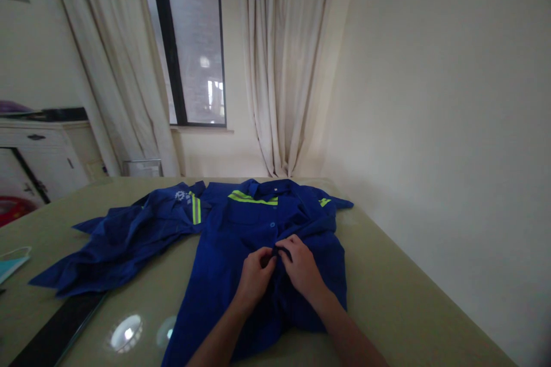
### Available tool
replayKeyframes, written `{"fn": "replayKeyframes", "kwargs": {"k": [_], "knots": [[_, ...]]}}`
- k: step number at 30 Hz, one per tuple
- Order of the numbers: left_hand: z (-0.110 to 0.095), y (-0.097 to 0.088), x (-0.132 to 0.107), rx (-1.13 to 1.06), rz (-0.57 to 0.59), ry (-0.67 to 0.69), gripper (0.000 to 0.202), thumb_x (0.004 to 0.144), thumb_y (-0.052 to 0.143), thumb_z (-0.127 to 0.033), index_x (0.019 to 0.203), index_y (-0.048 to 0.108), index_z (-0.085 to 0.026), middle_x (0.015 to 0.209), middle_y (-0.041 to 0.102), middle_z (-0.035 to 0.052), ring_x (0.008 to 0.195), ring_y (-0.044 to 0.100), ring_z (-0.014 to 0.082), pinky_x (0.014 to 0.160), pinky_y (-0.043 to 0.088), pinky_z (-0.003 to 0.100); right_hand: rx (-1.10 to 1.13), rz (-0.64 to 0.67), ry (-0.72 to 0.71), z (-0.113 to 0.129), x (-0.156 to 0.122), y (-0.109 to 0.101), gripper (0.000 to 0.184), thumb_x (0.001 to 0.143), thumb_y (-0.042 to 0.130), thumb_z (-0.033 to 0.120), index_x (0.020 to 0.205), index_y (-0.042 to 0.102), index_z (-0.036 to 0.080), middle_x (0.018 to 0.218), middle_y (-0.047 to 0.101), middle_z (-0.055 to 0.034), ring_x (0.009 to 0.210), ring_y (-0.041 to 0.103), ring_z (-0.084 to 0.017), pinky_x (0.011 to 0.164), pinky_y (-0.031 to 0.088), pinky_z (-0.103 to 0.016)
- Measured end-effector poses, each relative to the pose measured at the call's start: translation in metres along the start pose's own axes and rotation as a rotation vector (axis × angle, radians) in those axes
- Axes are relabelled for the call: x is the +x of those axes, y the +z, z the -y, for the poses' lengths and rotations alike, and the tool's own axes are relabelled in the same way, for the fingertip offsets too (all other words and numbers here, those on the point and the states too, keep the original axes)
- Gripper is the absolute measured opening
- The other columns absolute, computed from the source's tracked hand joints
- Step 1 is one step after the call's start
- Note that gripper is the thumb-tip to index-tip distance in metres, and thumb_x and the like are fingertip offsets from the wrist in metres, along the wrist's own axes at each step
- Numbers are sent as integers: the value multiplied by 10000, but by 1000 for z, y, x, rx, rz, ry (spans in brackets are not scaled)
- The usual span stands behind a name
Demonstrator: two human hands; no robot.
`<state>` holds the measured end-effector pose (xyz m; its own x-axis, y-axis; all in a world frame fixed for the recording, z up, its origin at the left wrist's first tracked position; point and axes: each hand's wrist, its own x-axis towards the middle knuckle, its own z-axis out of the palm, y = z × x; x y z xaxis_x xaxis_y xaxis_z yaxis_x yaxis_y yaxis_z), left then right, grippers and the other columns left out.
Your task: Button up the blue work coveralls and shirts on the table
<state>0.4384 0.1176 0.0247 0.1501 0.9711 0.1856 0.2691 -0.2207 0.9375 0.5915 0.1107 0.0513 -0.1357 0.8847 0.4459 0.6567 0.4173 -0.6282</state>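
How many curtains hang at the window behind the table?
2. The left curtain hangs left of the window, the right curtain right of it, near the corner. None seems hidden.

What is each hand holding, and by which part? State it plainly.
Both the left hand and the right hand pinch the blue work shirt at its front button placket, around mid-chest, as it lies on the table.
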Motion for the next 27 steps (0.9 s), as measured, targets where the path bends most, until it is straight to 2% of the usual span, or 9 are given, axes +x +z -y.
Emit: {"fn": "replayKeyframes", "kwargs": {"k": [2, 4, 10, 14, 16, 21, 24, 27], "knots": [[4, 1, 1, -59, -6, -15, 298, 851, 605, -336, 1028, 756, -151, 925, 786, 62, 874, 726, 233, 788, 536, 310, 70, 26, -2, -6, -2, 1, 406, 866, 504, 51, 1076, 775, 268, 1006, 682, -51, 958, 681, -211, 905, 526, -316], [6, 2, 2, -122, 14, -22, 299, 828, 620, -307, 1039, 754, -142, 960, 789, 74, 908, 733, 239, 831, 549, 327, 109, -4, 8, -10, -6, 1, 408, 873, 507, 66, 1097, 782, 267, 989, 679, -52, 938, 674, -206, 885, 526, -313], [3, 1, 3, -198, 98, -76, 373, 810, 499, -198, 1066, 768, -161, 979, 791, 58, 903, 718, 220, 869, 555, 352, 185, -78, 53, -12, -12, -3, 272, 909, 585, 179, 1038, 815, 248, 921, 676, -59, 860, 667, -209, 823, 529, -327], [3, 2, 3, -253, 133, -39, 309, 799, 586, -236, 1039, 762, -153, 988, 792, 65, 913, 724, 224, 910, 547, 351, 233, -98, 68, -13, -10, -3, 205, 898, 646, 218, 993, 824, 253, 890, 689, -52, 831, 671, -212, 801, 536, -327], [5, 5, 4, -210, 107, -33, 267, 794, 624, -258, 1000, 756, -152, 957, 791, 64, 901, 727, 228, 869, 548, 335, 237, -89, 63, -16, -9, -1, 206, 903, 643, 214, 997, 822, 252, 891, 691, -51, 827, 668, -209, 796, 535, -322], [15, 13, 9, 111, -1, 28, 149, 833, 583, -199, 864, 727, -174, 771, 735, 22, 721, 670, 189, 667, 481, 279, 210, -63, 5, -29, -6, 8, 283, 925, 581, 165, 1062, 812, 255, 901, 653, -54, 840, 650, -198, 788, 523, -310], [22, 11, 15, 183, -59, 128, 200, 878, 536, -148, 948, 720, -183, 881, 737, 45, 803, 676, 190, 743, 493, 295, 180, -68, -8, -39, -1, 15, 316, 930, 556, 146, 1074, 811, 264, 904, 626, -56, 848, 640, -202, 800, 518, -319], [27, 5, 22, 205, -95, 164, 227, 884, 514, -99, 966, 708, -184, 932, 725, 60, 860, 674, 192, 818, 500, 317, 182, -52, 7, -43, 3, 20, 292, 920, 583, 142, 1054, 815, 258, 897, 635, -54, 846, 641, -205, 808, 513, -324]]}}
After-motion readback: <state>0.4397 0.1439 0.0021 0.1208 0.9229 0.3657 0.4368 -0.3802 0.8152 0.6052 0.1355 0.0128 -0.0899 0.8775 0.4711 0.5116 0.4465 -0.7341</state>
